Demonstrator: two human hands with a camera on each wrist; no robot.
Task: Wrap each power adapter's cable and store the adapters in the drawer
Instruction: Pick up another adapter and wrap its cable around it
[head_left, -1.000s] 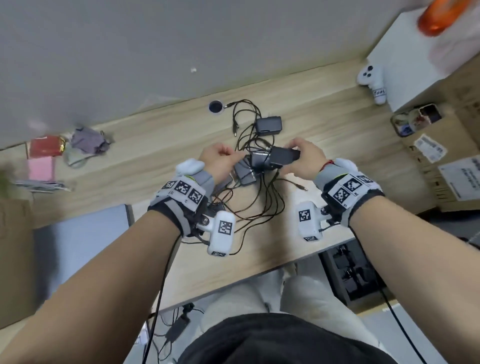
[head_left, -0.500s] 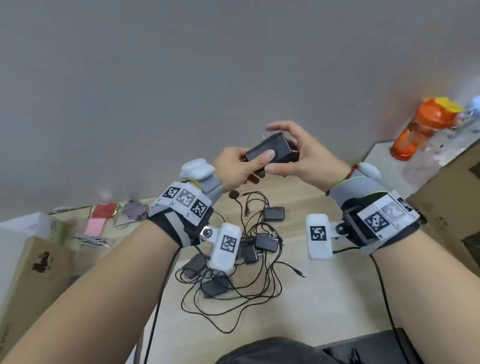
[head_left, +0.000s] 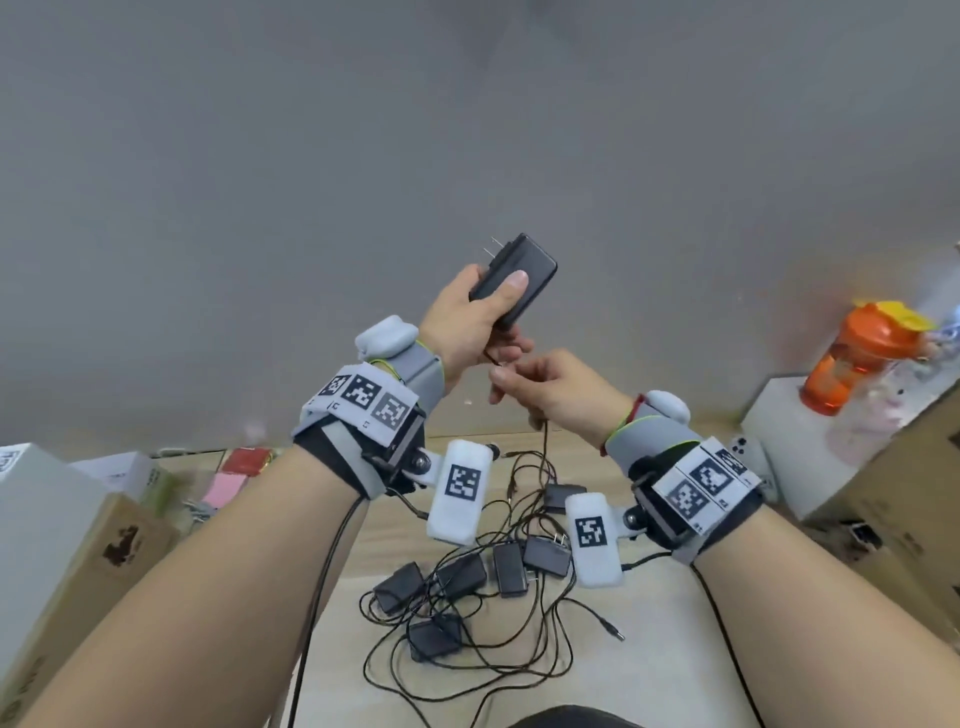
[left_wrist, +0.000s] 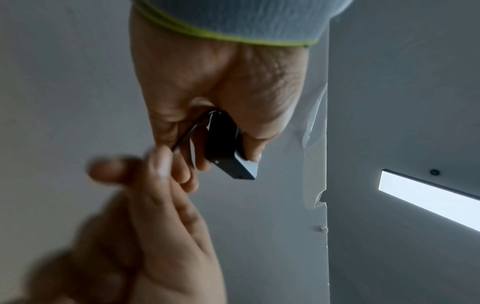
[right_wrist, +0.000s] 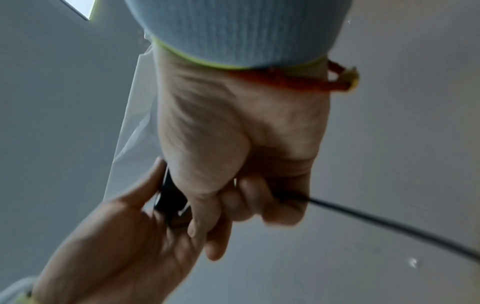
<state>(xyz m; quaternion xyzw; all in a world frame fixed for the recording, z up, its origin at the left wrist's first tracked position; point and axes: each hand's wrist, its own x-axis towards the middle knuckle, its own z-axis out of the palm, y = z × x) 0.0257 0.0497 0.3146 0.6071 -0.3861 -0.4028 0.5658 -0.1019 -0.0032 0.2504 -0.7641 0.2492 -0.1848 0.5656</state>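
Note:
High above the desk, my left hand (head_left: 470, 317) grips a black power adapter (head_left: 519, 273), prongs pointing up and left, thumb across its face. The same adapter (left_wrist: 227, 151) shows in the left wrist view. Just below it my right hand (head_left: 540, 387) pinches this adapter's thin black cable (head_left: 544, 441), which hangs down to the desk. That cable (right_wrist: 389, 225) runs out of my curled right fingers in the right wrist view. Several other black adapters (head_left: 511, 569) lie on the wooden desk (head_left: 649, 649) in a tangle of cables. No drawer is in view.
An orange bottle (head_left: 852, 364) stands on a white box at the right, beside a brown carton (head_left: 914, 499). At the left are cardboard boxes (head_left: 78, 551) and small red and pink items (head_left: 234, 475). A grey wall fills the background.
Both hands lifted an adapter off the pile. My left hand now holds it alone and higher, while my right hand has dropped below it to pinch the cable.

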